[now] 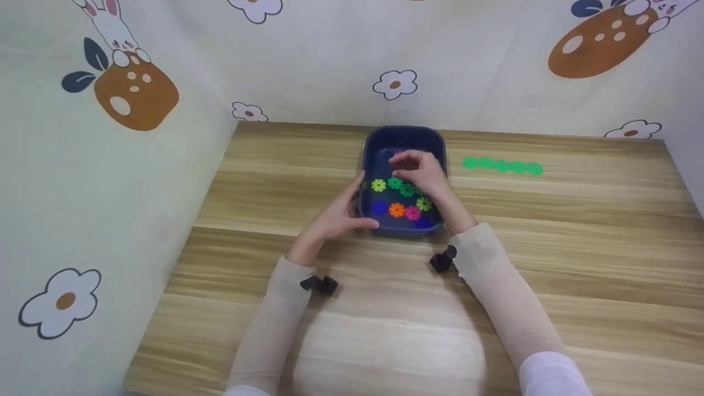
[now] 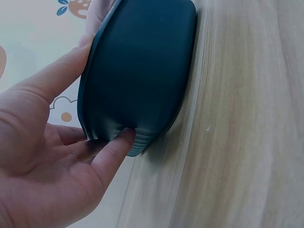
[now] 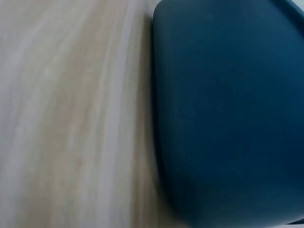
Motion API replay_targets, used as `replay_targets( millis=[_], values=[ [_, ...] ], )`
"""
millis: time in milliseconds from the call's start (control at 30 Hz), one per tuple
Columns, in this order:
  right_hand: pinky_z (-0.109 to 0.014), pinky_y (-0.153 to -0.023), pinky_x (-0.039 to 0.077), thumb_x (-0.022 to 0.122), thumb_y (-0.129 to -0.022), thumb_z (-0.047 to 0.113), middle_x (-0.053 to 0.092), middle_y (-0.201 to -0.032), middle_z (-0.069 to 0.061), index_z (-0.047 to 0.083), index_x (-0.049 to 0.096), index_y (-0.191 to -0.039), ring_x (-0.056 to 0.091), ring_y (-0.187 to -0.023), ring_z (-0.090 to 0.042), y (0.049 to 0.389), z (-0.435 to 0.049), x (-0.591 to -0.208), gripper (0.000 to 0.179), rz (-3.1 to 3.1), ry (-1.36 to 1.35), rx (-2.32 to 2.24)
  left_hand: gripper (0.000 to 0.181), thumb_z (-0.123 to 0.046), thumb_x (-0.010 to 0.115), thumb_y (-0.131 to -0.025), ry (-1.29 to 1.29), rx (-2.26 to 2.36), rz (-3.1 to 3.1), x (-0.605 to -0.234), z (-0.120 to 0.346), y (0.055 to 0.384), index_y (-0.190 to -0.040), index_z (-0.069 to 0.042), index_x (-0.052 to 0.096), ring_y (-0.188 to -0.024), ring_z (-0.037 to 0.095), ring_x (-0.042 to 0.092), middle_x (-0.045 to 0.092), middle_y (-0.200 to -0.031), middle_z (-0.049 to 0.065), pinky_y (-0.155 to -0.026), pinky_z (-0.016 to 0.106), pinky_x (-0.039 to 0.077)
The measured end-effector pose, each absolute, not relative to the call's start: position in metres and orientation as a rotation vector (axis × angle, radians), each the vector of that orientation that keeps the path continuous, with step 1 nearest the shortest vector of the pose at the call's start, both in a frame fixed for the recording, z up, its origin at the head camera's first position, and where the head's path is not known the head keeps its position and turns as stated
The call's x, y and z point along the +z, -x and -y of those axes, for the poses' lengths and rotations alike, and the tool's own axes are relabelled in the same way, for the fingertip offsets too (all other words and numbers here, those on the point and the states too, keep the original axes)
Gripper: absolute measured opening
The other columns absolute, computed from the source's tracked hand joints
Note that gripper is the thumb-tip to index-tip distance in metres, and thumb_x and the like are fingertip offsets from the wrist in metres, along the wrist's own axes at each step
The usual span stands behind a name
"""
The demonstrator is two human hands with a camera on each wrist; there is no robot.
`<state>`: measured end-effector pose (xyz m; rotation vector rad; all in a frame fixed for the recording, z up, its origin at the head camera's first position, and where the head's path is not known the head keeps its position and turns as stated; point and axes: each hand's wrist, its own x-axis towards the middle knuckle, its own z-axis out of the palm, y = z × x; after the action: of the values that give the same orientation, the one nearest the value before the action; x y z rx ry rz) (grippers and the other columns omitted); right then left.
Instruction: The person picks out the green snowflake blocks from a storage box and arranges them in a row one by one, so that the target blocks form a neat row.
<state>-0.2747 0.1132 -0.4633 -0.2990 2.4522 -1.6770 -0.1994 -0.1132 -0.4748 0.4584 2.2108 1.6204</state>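
Note:
A dark blue plastic bin [image 1: 404,228] stands on the table, holding several small flower-shaped discs in yellow, green, orange, pink and blue. My left hand [image 1: 335,214] holds its near left corner, thumb over the near rim and fingers along the left side. The left wrist view shows that hand [image 2: 52,156] with fingertips against the bin's outer wall [image 2: 137,66]. Over the bin's interior hangs my right hand [image 1: 421,173], its fingers loosely bent with a gap to the thumb. A pink disc [image 1: 399,155] shows beside its fingertips. The right wrist view has only the bin's side [image 3: 228,114] and tabletop.
A row of joined green discs [image 1: 501,165] lies on the wooden table [image 1: 577,231] to the right of the bin. Behind the table and at its left hangs a printed cloth [image 1: 330,60]. Black wrist cameras [image 1: 441,260] stick out from both sleeves.

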Motion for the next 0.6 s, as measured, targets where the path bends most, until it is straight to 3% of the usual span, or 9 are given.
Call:
replay_targets(
  millis=[100,200,400,600],
  values=[
    [-0.041,-0.107,0.049,0.072,-0.088,0.001,0.066,-0.129,-0.019,-0.001,0.067,-0.122,0.062,-0.121,-0.031,0.2748,-0.1109,-0.4630,0.034,-2.476,0.293,-1.581,0.111,-0.008,0.079,-0.084,-0.471,1.661,-2.158,-0.4731,0.1137,0.1985,-0.162,-0.014,0.001,-0.147,0.037,0.035,0.002,-0.169,0.017,-0.117,0.044,0.039],
    [-0.044,-0.111,0.046,0.073,-0.087,0.001,0.062,-0.136,-0.019,0.000,0.061,-0.129,0.058,-0.127,-0.033,0.2753,-0.1087,-0.4631,0.044,-2.459,0.274,-1.506,0.110,-0.006,0.078,-0.085,-0.481,1.686,-2.123,-0.4719,0.1148,0.1982,-0.161,-0.012,0.000,-0.142,0.041,0.042,0.001,-0.168,0.019,-0.114,0.047,0.043],
    [-0.043,-0.113,0.044,0.074,-0.087,0.003,0.057,-0.142,-0.018,0.002,0.054,-0.138,0.054,-0.129,-0.033,0.2766,-0.1070,-0.4640,0.056,-2.403,0.154,-1.344,0.110,-0.006,0.078,-0.085,-0.487,1.671,-2.139,-0.4724,0.1149,0.1979,-0.162,-0.014,0.000,-0.147,0.039,0.033,-0.003,-0.168,0.017,-0.116,0.045,0.041],
    [-0.042,-0.112,0.045,0.076,-0.085,0.004,0.060,-0.136,-0.019,0.001,0.060,-0.132,0.055,-0.126,-0.031,0.2790,-0.1053,-0.4669,0.051,-2.442,0.141,-1.179,0.110,-0.005,0.078,-0.084,-0.487,1.669,-2.152,-0.4754,0.1136,0.1984,-0.162,-0.014,0.001,-0.147,0.040,0.033,-0.003,-0.168,0.016,-0.115,0.045,0.041]
  ],
)
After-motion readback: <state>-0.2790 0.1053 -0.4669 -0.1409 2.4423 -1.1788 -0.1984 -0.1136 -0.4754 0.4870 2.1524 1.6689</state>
